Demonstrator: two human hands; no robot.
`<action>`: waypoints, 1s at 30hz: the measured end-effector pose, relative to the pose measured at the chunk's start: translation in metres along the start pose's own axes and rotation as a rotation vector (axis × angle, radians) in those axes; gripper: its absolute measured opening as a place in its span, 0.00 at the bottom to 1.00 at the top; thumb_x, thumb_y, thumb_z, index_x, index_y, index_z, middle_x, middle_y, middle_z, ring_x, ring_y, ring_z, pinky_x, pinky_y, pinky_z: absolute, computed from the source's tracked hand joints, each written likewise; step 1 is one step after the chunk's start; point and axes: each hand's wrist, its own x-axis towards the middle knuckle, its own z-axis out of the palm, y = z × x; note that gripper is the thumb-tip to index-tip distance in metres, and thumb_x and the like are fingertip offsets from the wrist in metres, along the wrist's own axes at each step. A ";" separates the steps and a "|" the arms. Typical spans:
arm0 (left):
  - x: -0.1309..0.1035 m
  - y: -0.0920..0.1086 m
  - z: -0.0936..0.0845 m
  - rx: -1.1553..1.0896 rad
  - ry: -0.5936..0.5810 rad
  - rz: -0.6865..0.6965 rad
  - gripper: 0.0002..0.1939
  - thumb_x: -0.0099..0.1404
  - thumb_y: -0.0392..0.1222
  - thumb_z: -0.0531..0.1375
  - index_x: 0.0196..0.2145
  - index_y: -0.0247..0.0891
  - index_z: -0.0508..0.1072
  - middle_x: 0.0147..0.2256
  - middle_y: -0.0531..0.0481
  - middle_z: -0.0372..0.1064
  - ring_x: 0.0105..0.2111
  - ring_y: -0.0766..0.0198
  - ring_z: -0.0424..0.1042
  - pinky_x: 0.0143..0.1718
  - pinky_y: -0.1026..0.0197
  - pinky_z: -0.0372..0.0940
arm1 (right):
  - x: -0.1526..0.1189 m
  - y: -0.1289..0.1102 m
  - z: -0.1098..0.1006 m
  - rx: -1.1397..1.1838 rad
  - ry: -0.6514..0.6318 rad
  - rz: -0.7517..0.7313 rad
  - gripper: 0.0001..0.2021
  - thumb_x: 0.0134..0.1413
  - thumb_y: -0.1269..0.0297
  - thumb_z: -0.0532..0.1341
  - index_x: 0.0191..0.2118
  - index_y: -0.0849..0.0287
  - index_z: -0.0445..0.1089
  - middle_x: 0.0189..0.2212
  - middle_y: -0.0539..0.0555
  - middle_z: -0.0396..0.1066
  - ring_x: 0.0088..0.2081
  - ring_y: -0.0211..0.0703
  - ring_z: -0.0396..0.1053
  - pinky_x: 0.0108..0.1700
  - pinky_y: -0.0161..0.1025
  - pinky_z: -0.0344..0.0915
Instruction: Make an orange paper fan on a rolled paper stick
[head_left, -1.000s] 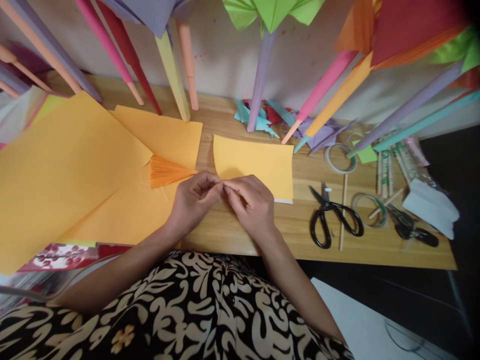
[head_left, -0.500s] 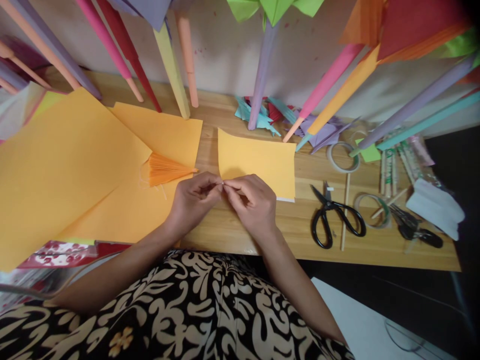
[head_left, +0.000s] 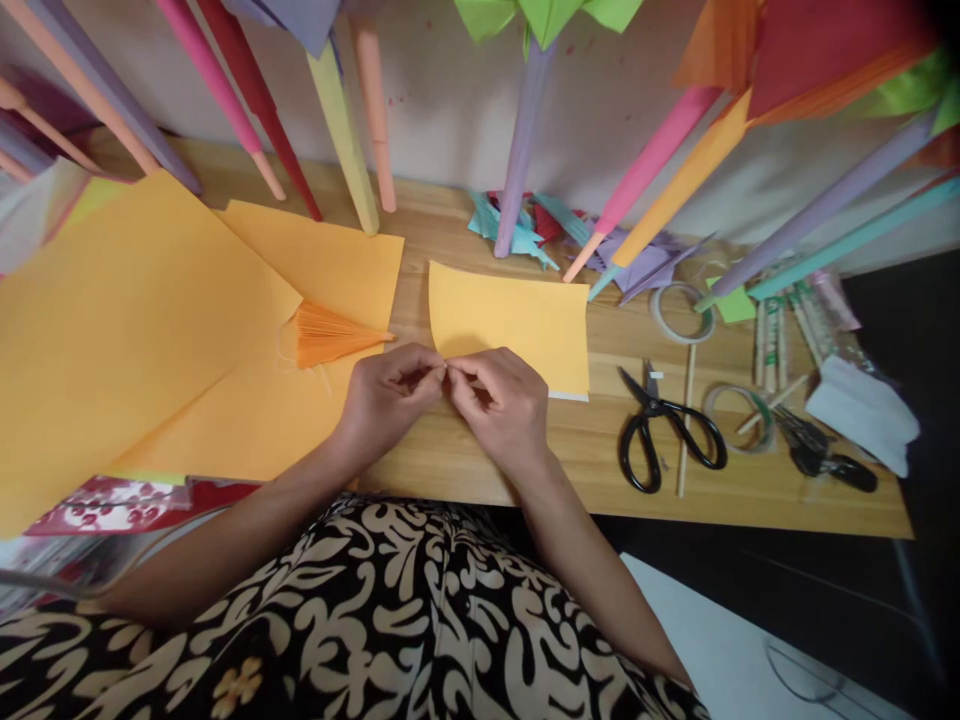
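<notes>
At the left, large orange-yellow sheets [head_left: 150, 330] overlap on the table [head_left: 450, 465], and a pleated orange fan [head_left: 330, 335] lies on them with its narrow tip just beside the left hand [head_left: 394, 395]; a careless knuckle could crush those folds. The left hand meets the right hand [head_left: 502, 405] at the near left corner of a smaller yellow sheet [head_left: 517, 330], both pinched there at the fingertips, though how much each grips is too small to tell. Uneven pulling would probably crease or tear that corner. A white strip [head_left: 568, 396] shows along the sheet's near edge. Farther right, black-handled scissors [head_left: 660, 425] lie partly open across a thin stick [head_left: 687, 420]; a wide swing of the right arm might knock them. Against half a second ago, the sheet's far left corner curls a little lower, while both hands keep their pinch.
</notes>
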 end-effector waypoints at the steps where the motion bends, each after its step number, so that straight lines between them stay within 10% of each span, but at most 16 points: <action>1: 0.000 0.000 0.000 -0.011 -0.002 -0.005 0.05 0.62 0.36 0.60 0.29 0.36 0.74 0.25 0.54 0.68 0.25 0.70 0.66 0.27 0.67 0.60 | 0.000 0.000 0.000 0.006 -0.004 0.008 0.08 0.62 0.72 0.59 0.35 0.57 0.75 0.29 0.52 0.78 0.31 0.39 0.72 0.35 0.38 0.68; 30: 0.001 -0.002 -0.001 -0.173 -0.010 -0.134 0.03 0.63 0.38 0.61 0.32 0.36 0.72 0.27 0.54 0.70 0.28 0.69 0.69 0.31 0.65 0.63 | -0.002 0.002 0.002 0.035 -0.006 -0.032 0.08 0.63 0.72 0.59 0.40 0.57 0.77 0.32 0.52 0.79 0.33 0.40 0.74 0.37 0.39 0.70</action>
